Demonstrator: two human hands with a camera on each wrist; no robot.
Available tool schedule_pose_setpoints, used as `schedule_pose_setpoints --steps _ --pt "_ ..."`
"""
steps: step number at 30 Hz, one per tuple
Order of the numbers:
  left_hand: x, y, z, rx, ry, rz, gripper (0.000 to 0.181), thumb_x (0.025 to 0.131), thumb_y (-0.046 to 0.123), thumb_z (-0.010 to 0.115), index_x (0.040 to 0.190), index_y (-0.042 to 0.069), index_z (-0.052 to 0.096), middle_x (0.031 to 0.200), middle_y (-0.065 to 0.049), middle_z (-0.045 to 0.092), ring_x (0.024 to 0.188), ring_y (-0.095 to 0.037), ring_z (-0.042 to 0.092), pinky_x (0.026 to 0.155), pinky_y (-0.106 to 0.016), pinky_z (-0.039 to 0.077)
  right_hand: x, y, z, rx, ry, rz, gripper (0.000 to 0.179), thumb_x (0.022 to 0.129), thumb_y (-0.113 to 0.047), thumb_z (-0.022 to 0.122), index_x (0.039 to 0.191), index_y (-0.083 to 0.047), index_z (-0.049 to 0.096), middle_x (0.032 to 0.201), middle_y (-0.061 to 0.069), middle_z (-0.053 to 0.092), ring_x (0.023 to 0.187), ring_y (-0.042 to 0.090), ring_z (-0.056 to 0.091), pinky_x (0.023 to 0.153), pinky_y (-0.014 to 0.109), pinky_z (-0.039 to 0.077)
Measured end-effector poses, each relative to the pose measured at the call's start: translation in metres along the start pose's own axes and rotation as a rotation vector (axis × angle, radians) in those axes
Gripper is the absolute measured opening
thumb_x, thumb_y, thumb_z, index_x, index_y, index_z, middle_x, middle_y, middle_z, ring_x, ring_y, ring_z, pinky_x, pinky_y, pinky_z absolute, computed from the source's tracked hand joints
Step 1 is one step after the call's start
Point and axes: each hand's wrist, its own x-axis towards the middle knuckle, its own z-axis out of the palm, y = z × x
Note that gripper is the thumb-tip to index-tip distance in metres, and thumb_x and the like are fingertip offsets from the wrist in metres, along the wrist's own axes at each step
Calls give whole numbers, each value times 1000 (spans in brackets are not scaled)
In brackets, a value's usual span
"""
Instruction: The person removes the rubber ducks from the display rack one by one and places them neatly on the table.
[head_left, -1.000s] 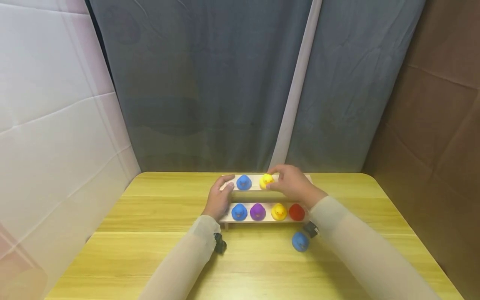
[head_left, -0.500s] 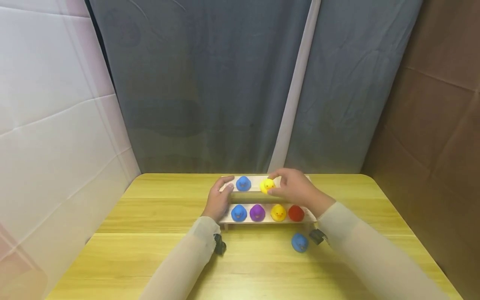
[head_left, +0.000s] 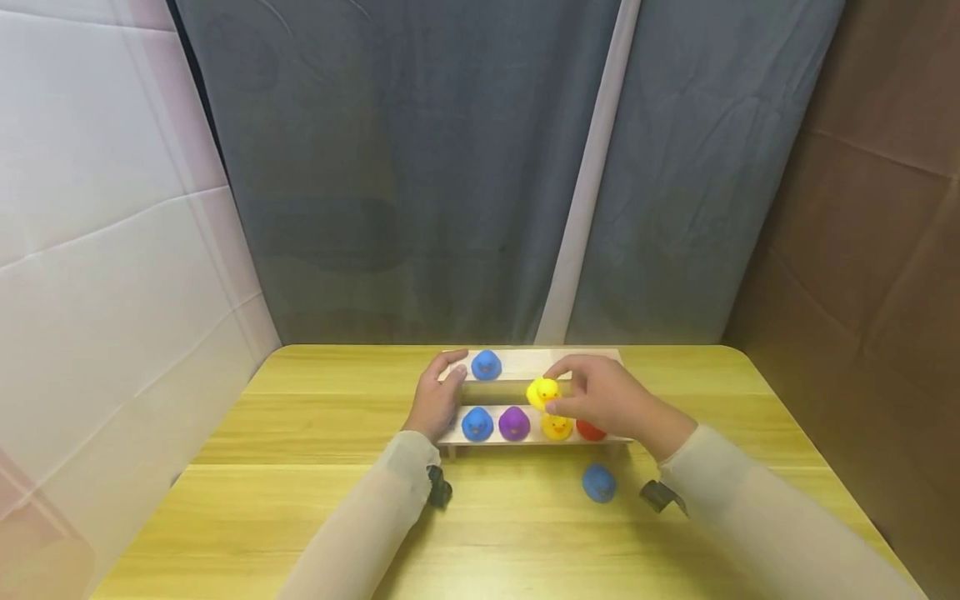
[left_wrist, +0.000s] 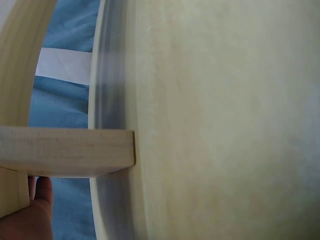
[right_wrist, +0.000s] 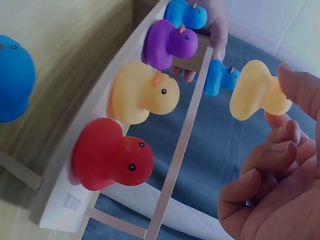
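Note:
A two-tier wooden rack [head_left: 528, 364] stands near the table's far side. My left hand [head_left: 437, 396] grips its left end at the upper shelf; wood hides part of that hand in the left wrist view. Between thumb and fingers my right hand [head_left: 615, 404] pinches a yellow rubber duck [right_wrist: 254, 92], held off the rack just in front of the upper shelf. One blue duck [head_left: 487, 365] sits on the upper shelf, at left. Along the lower shelf are a blue duck [head_left: 477, 425], a purple duck [right_wrist: 170, 45], another yellow duck [right_wrist: 140, 95] and a red duck [right_wrist: 112, 155].
Another blue duck [head_left: 599, 483] lies on the wooden table [head_left: 300, 500] before the rack's right end. A grey curtain [head_left: 412, 167] hangs behind the table, with white cloth [head_left: 112, 167] at the left and brown cloth [head_left: 862, 208] at the right.
My right hand has lifted the yellow duck off the upper shelf and brought it toward me, slightly right. My left hand stays at the rack's left end.

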Motion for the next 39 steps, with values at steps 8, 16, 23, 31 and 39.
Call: schedule_pose_setpoints --steps 8,16,23,31,39 --pt "1 -3 0 2 -3 -4 30 99 17 54 129 14 61 138 -5 54 135 -23 40 114 -44 24 -9 5 2 -8 -14 4 39 76 -29 84 111 -22 68 66 6 54 50 19 46 42 28 35" --pt "1 -2 0 7 2 -7 30 99 17 54 129 14 61 138 -5 54 135 -21 40 114 -43 24 -19 10 4 11 -24 5 41 74 -29 85 111 -23 69 67 6 54 53 20 47 44 29 39" --pt "0 -2 -1 8 -3 -2 31 99 17 53 129 13 60 138 -5 54 135 -22 40 114 -43 24 -29 18 9 8 -39 -80 34 75 -28 85 104 -22 69 65 2 51 55 15 46 47 28 40" --pt "0 -3 -1 11 -2 -4 31 100 17 53 129 14 60 139 -5 54 135 -22 40 114 -44 24 -37 28 16 -18 -37 -83 40 73 -32 86 108 -20 68 67 1 50 56 13 43 46 25 37" --pt "0 -2 0 1 3 -2 31 99 17 54 129 13 61 138 -5 54 135 -22 40 114 -43 24 -43 38 23 12 -54 -108 38 74 -31 85 105 -18 68 63 -1 49 57 12 42 47 25 36"
